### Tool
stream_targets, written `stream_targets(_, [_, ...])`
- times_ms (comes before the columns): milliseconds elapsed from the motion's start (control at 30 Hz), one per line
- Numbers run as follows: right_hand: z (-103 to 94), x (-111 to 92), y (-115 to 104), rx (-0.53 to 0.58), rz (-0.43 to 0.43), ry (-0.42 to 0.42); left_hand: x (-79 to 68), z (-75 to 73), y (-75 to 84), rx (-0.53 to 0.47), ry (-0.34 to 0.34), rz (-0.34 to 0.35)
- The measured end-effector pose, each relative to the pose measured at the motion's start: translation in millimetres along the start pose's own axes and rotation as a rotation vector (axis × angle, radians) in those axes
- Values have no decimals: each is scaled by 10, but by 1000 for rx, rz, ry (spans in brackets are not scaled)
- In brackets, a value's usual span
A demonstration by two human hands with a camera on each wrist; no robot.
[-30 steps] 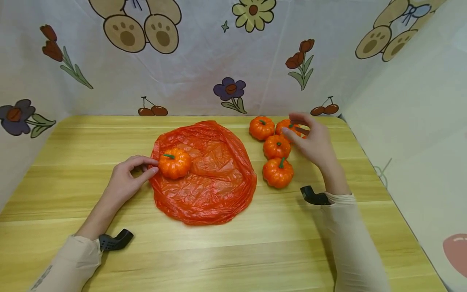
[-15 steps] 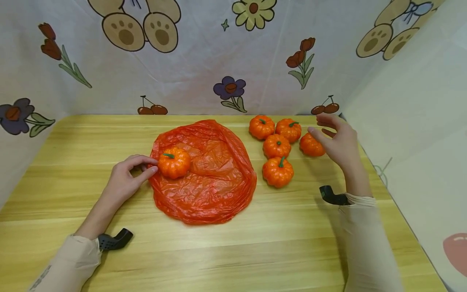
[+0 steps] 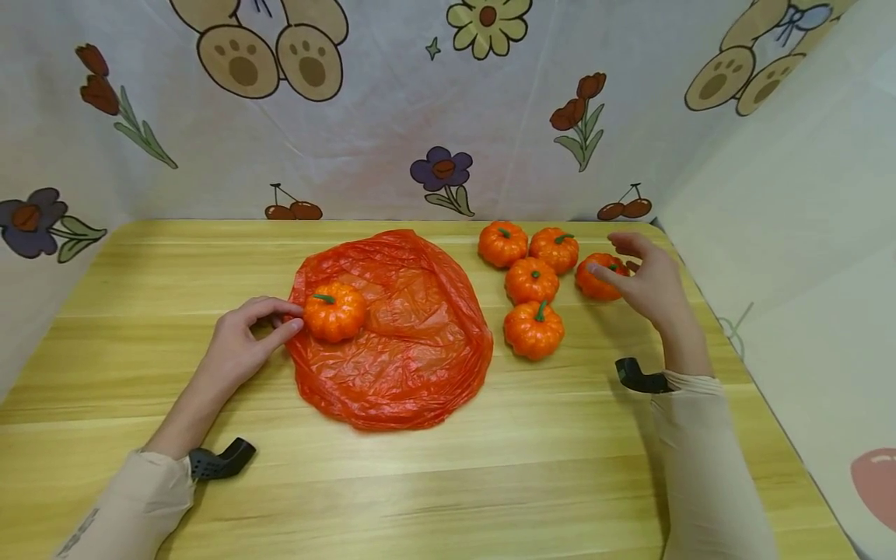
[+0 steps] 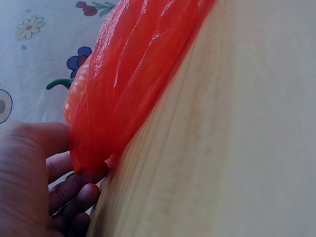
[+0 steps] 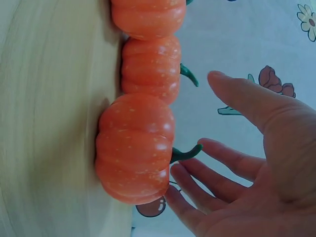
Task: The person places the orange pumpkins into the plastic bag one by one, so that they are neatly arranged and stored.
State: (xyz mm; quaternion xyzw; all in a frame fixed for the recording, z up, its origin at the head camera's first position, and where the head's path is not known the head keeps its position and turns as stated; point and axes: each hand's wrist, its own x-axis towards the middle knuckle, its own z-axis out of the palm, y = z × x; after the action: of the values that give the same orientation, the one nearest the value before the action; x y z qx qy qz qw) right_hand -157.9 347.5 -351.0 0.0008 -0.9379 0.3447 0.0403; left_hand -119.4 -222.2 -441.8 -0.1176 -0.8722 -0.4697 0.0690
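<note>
My left hand pinches the left edge of a thin red plastic bag between thumb and fingers. In the left wrist view the bag's film runs down between the thumb and fingertips. A small orange pumpkin with a green stem lies on the bag, close to those fingertips. At the right, my right hand hovers over the rightmost pumpkin, thumb and fingers spread apart. In the right wrist view that pumpkin stands in front of the fingers, and nothing is gripped.
Left of the rightmost pumpkin sit several more: one at the back, one beside it, one in the middle and one in front. A patterned cloth hangs behind the wooden table.
My right hand moved right from above the back pumpkins to the rightmost one, then lowered slightly towards it. The left hand and the bag stay as they were.
</note>
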Motion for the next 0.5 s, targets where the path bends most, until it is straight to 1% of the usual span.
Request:
stream_targets(67, [5, 2, 26, -16, 4, -7, 2, 2, 1, 6, -3, 10])
stream_targets(233, [17, 9, 86, -51, 31, -43, 0, 6, 6, 8, -4, 5])
stream_targets(500, [30, 6, 171, -26, 92, -124, 10, 17, -14, 14, -8, 7])
